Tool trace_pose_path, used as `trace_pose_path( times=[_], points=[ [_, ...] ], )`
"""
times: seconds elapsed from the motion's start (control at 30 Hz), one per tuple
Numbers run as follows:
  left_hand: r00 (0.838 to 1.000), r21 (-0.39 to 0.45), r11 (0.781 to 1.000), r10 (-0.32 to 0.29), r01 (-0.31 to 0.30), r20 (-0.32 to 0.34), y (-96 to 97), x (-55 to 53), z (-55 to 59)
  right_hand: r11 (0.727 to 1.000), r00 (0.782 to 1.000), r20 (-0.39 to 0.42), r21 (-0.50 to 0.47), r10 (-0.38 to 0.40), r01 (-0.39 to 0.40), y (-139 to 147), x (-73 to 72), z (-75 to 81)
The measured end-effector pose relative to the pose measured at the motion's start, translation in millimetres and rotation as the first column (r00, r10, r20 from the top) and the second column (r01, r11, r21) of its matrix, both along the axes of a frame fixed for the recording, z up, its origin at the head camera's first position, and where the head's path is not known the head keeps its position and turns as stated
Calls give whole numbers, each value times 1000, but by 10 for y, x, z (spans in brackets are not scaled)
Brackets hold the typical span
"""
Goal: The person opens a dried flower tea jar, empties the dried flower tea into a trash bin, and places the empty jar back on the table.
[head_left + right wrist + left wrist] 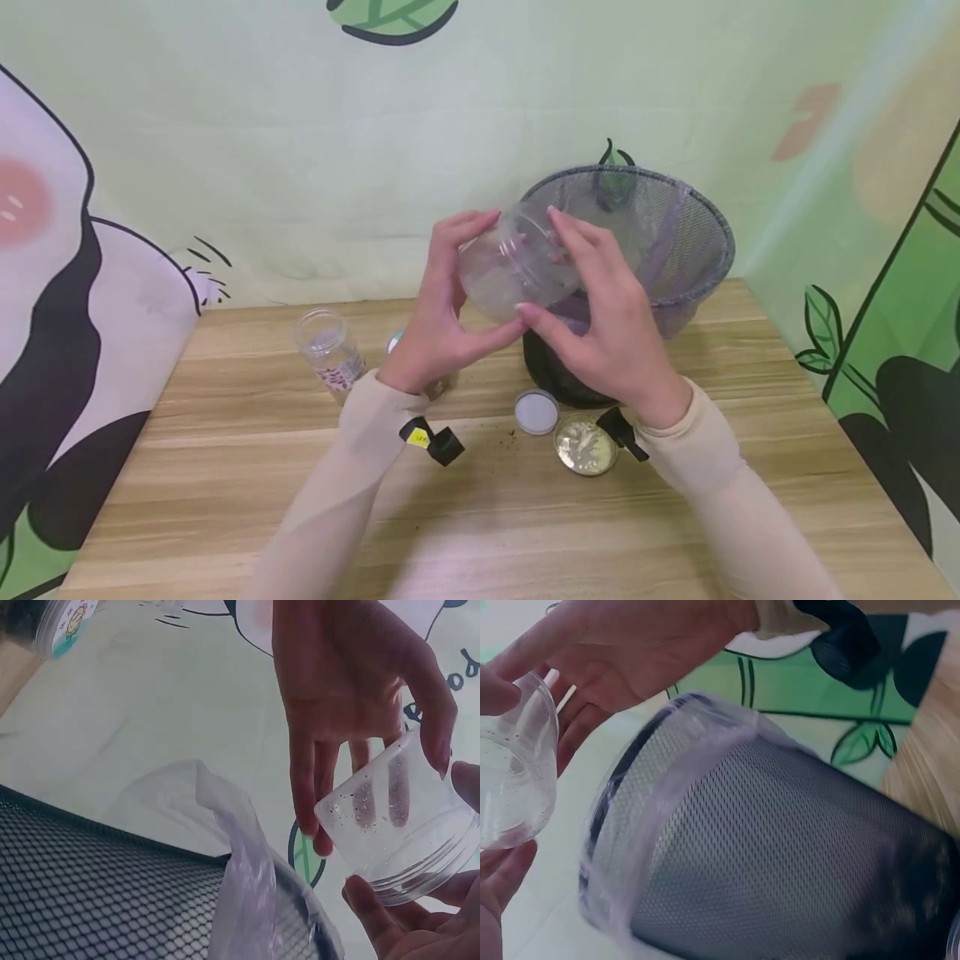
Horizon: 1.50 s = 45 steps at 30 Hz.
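Both hands hold a clear, wide-mouthed plastic jar [510,275], tilted above the table with its threaded rim toward the right. My left hand [438,325] curls around its base end, thumb below and fingers above. Near the rim, my right hand [611,325] grips it between thumb and fingers. Small dark specks cling to the jar wall [375,799] in the right wrist view; no larger contents show. Behind and right of the jar stands a dark mesh wastebasket [686,250], lined with a translucent plastic bag [244,881].
A clear jar [330,350] with red print stands on the left. A dark-filled jar with a picture lid [71,630] is partly hidden by my left wrist in the head view. A white round lid [536,412], a shiny gold lid [585,447] and dark crumbs [512,433] lie nearer.
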<state>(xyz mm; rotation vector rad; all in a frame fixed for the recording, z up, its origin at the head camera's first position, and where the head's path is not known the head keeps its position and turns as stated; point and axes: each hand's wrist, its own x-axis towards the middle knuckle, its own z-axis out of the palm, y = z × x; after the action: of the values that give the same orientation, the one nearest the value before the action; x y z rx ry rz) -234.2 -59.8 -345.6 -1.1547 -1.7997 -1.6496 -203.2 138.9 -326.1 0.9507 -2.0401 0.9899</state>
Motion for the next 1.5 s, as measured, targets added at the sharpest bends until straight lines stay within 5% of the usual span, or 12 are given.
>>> trace_pose_path(
  times=[0.27,0.63,0.77,1.0,1.2,1.5],
  points=[
    [978,-203,958,191,-204,-83,-419,170,-82,996,998,-21,71,53,-52,-194,-13,-86],
    [927,-358,857,363,-371,-94,-985,500,-575,947,994,59,306,88,-102,-668,8,-406],
    [894,-407,808,444,-426,-53,-1127,608,-736,923,989,102,359,107,-137,-859,-4,-532],
    [811,-500,689,583,-525,-50,-1308,736,-1060,882,975,180,429,129,-195,-1129,-42,-815],
    [790,-582,653,613,-484,30,-1418,776,-1290,813,958,274,537,82,-224,-1293,-51,-1044],
    [766,-658,674,602,-336,225,-1574,724,-1472,749,936,351,616,13,-242,-1500,-105,-1301]
  ],
)
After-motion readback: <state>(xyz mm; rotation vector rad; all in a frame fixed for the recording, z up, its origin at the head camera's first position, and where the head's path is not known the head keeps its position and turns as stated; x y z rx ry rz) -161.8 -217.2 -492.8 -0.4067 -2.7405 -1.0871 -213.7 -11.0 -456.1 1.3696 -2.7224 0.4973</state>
